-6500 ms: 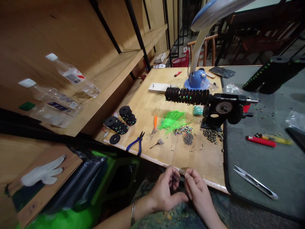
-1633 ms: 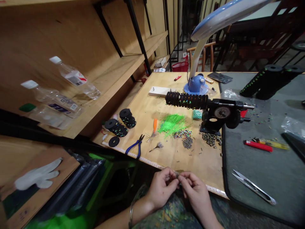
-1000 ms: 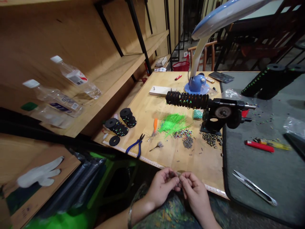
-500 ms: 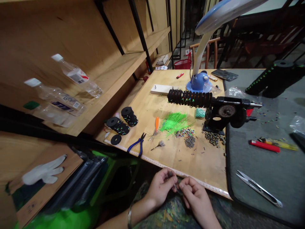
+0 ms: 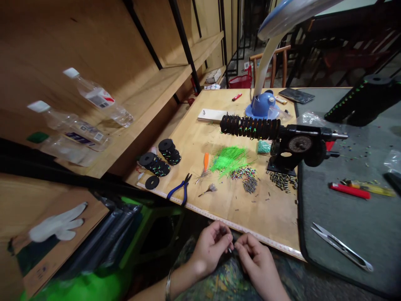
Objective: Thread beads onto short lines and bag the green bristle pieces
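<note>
Just off the table's front edge, my left hand has its thumb and fingers pinched together, with a tiny pale tip showing below them. Close beside it, my right hand is also pinched, its fingertips nearly meeting the left ones. What lies between the fingers is too small to name. On the table ahead are a pile of green bristle-like strands, many-coloured beads, small grey pieces and brass-coloured pieces. Blue-handled pliers lie to the left.
A black hand-cranked device carries a row of wound black coils. Black spools stand at the left. Spring scissors and a red tool rest on the grey mat. A blue lamp base is behind.
Both hands stay pinched close together with only slight finger movement. A pale tip now shows under the left fingers. The view has shifted slightly.
</note>
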`<state>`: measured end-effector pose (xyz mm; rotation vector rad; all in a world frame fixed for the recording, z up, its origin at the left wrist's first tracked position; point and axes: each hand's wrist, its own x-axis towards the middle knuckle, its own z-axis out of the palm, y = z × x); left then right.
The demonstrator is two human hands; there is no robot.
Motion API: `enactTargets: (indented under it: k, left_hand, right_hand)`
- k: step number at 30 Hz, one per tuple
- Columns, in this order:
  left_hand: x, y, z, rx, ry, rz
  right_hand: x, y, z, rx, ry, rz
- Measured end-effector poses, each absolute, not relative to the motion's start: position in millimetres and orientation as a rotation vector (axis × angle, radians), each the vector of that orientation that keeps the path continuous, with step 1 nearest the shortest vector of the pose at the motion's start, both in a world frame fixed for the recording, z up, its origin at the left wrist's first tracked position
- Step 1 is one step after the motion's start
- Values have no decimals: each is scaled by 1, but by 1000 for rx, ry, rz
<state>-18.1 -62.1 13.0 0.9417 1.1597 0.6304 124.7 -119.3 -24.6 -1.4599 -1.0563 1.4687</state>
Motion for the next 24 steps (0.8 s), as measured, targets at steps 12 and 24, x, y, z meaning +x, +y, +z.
enactTargets:
  k: [12, 24]
  left_hand:
    - [-19, -65, 6, 1004, 1174, 598]
    - [-18, -66, 7, 1087, 1146, 556]
  right_hand:
    - [126, -119, -28, -1420, -1036, 1469]
    - [123, -115, -23, -1370, -833, 1545]
